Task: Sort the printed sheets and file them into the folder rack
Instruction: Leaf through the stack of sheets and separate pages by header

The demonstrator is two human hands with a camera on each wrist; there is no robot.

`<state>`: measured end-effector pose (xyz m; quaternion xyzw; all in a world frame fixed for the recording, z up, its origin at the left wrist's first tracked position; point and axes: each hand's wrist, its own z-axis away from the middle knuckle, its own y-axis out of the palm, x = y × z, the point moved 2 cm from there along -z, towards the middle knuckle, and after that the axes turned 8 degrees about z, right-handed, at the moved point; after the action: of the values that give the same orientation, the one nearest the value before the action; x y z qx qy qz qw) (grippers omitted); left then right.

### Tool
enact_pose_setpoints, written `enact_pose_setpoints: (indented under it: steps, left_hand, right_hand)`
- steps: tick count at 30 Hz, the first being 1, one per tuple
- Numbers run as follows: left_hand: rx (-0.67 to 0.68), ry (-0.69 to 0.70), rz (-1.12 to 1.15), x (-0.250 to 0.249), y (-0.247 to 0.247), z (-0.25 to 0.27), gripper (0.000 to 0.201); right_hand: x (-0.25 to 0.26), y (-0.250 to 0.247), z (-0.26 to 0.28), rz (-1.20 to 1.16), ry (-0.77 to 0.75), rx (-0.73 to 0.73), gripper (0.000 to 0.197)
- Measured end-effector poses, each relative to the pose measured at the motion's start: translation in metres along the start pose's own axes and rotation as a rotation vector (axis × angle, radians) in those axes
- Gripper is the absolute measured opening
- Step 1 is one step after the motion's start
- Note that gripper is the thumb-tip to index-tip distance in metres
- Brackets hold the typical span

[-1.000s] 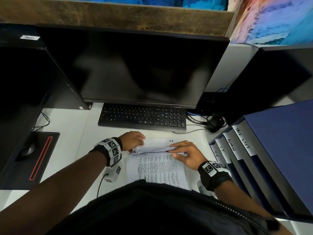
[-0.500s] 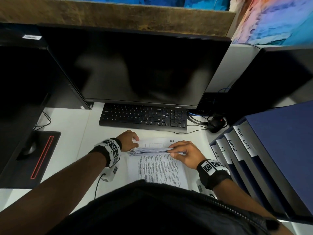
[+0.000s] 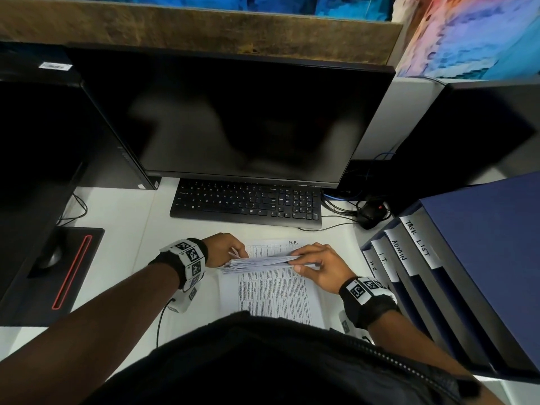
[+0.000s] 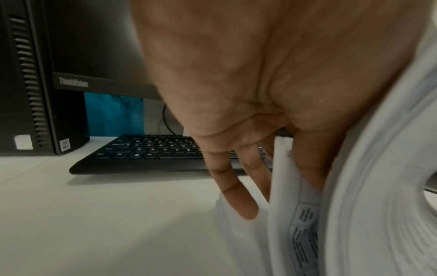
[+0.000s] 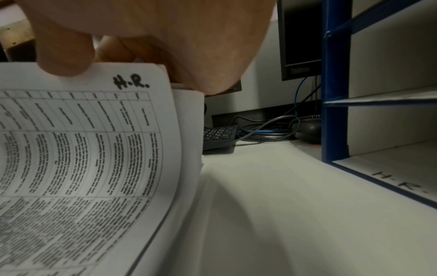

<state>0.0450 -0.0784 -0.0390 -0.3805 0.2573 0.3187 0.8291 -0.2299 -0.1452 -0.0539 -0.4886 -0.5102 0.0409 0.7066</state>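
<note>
A stack of printed sheets (image 3: 274, 293) lies on the white desk in front of me. My left hand (image 3: 238, 255) grips the left end of a lifted bundle of sheets (image 3: 257, 262), and my right hand (image 3: 296, 260) pinches its right end. The sheet under the bundle is marked "H.R." in its corner (image 3: 293, 242). In the right wrist view my thumb (image 5: 64, 56) rests on the top edge of that H.R. sheet (image 5: 94, 149). The left wrist view has my fingers (image 4: 236, 196) tucked among curved sheets (image 4: 354, 205). The blue folder rack (image 3: 467, 258) stands at the right, with slots labelled H.R., I.T., ADMIN and TASK LIST.
A black keyboard (image 3: 248, 206) and a dark monitor (image 3: 233, 118) stand just beyond the sheets. Cables and a mouse (image 3: 371, 214) lie between the keyboard and the rack. A black computer tower (image 3: 38, 171) and a mouse pad (image 3: 58, 270) are at the left.
Both hands stay on the bundle. The left hand's fingers have curled in tighter on its left end, and the bundle has shifted very little.
</note>
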Motion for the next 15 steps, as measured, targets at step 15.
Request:
enact_pose_setpoints:
  steps: [15]
  left_hand:
    - [-0.075,-0.078,-0.150,-0.010,-0.002,0.006,0.045]
  right_hand:
    - [0.000,-0.001,-0.002,0.154,-0.020,0.014,0.049]
